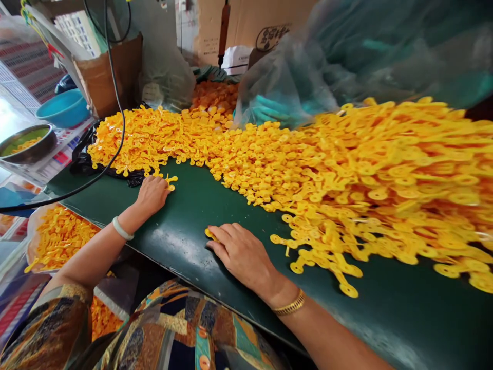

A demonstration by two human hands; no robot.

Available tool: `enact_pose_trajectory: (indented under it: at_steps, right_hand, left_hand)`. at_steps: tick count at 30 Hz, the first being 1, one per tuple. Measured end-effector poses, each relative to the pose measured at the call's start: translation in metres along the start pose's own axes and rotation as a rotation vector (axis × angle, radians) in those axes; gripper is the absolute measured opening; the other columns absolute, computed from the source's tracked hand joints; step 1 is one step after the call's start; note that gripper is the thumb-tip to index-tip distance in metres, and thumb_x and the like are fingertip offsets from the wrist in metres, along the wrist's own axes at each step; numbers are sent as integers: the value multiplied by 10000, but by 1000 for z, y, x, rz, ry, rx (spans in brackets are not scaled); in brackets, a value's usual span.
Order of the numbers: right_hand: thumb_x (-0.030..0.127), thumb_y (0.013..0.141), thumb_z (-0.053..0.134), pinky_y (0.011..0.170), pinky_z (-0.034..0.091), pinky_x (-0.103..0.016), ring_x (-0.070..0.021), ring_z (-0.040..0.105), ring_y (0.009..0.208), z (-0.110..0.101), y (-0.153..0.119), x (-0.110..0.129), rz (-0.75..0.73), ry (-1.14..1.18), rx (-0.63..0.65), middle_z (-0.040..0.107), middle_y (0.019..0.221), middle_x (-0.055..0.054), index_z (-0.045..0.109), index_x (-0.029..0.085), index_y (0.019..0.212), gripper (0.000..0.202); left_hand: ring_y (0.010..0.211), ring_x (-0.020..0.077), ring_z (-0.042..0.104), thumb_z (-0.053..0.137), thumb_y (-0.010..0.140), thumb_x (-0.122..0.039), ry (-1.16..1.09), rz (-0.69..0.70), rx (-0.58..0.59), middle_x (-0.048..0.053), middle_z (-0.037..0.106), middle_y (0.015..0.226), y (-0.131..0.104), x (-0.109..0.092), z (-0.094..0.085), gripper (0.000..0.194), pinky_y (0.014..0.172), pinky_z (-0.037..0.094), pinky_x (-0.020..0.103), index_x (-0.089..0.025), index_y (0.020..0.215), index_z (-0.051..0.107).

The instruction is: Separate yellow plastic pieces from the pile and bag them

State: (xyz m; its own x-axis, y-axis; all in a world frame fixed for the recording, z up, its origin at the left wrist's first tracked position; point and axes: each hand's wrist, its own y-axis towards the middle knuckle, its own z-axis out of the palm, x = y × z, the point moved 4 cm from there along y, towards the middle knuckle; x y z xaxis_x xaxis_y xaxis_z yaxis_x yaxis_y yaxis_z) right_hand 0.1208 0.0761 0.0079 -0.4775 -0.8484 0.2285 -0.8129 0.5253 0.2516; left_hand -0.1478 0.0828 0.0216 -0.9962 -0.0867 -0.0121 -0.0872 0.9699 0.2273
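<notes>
The right hand point(244, 254) is pinching a small yellow piece point(211, 234) between thumb and fingertips, at its own ten o'clock, over the green table point(185, 205). At ten o'clock from there, the left hand point(153, 194) is curling its fingers at some long yellow pieces point(172, 179) showing at its two o'clock; whether it is gripping or only touching them, I cannot tell. Good handling is probably calling for a light pinch, drawing single pieces from the loose edge of the heap point(265, 159), which is spreading from the right hand's twelve o'clock round to three, so that ends are not snagging. The fingers are hiding most of what they are touching. The black cable point(38, 205) is crossing before the yellow pile point(154, 133), the plastic bag point(285, 87) is veiling its contents, and the heap is blurring and running out of frame at three o'clock.
</notes>
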Motion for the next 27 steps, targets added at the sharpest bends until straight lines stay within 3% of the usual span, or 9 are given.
enact_pose_trajectory:
  at_steps: [3, 6, 9, 12, 16, 19, 24, 27]
  right_hand:
    - [317, 888, 642, 750, 465, -361, -243, 599, 847, 1, 3, -2, 35, 7, 27, 667, 850, -61, 671, 186, 944, 146]
    - [248, 894, 618, 779, 483, -368, -247, 618, 883, 1, 3, -10, 93, 89, 2, 678, 887, -63, 666, 177, 982, 123]
    - [285, 924, 555, 761, 515, -337, -206, 643, 829, -7, 1, -29, 237, 312, -138, 681, 911, -55, 640, 185, 1093, 214]
    - [388, 939, 502, 722, 544, -314, -179, 649, 753, -17, -1, -50, 352, 517, -302, 682, 899, -45, 612, 211, 1170, 310]
    - [457, 907, 520, 772, 566, -347, -208, 670, 838, -28, -4, -69, 391, 541, -471, 687, 982, -82, 646, 216, 1103, 335]
    - [438, 893, 537, 791, 578, -363, -227, 677, 899, -34, -7, -74, 379, 507, -512, 688, 1026, -100, 667, 220, 1031, 290]
    - [402, 887, 546, 671, 599, -323, -211, 709, 775, -30, -7, -73, 392, 590, -370, 741, 921, -53, 670, 240, 1048, 260]
    - [389, 874, 565, 702, 599, -326, -206, 713, 770, -28, -5, -75, 419, 655, -335, 749, 908, -41, 672, 237, 1074, 273]
  left_hand:
    - [942, 251, 578, 547, 903, -298, -179, 52, -25, 89, 665, 904, -5, -19, -6, 142, 924, 404, 417, -181, 888, 627]
    - [832, 190, 614, 598, 866, -295, -491, -28, 43, 37, 672, 864, -8, -46, -3, 110, 792, 465, 320, -202, 918, 625]
    - [740, 133, 617, 652, 819, -273, -829, -91, 113, 4, 668, 848, -8, -82, 7, 257, 689, 472, 241, -207, 1066, 623]
    - [720, 113, 613, 677, 798, -288, -1038, -45, 180, 22, 676, 874, 0, -119, 16, 231, 664, 472, 219, -175, 999, 657]
    - [634, 91, 577, 664, 802, -322, -1277, -14, 264, 12, 657, 777, 14, -156, 25, 247, 584, 446, 200, -151, 979, 658]
    - [559, 81, 540, 710, 751, -346, -1445, -67, 343, -3, 630, 699, 16, -170, 34, 282, 518, 412, 199, -147, 939, 641]
    - [502, 77, 537, 793, 641, -394, -1617, -135, 411, -17, 625, 676, 9, -171, 46, 417, 445, 393, 191, -157, 902, 569]
    - [512, 89, 570, 818, 610, -436, -1695, -149, 472, -1, 647, 685, 6, -166, 44, 494, 443, 415, 187, -150, 916, 556]
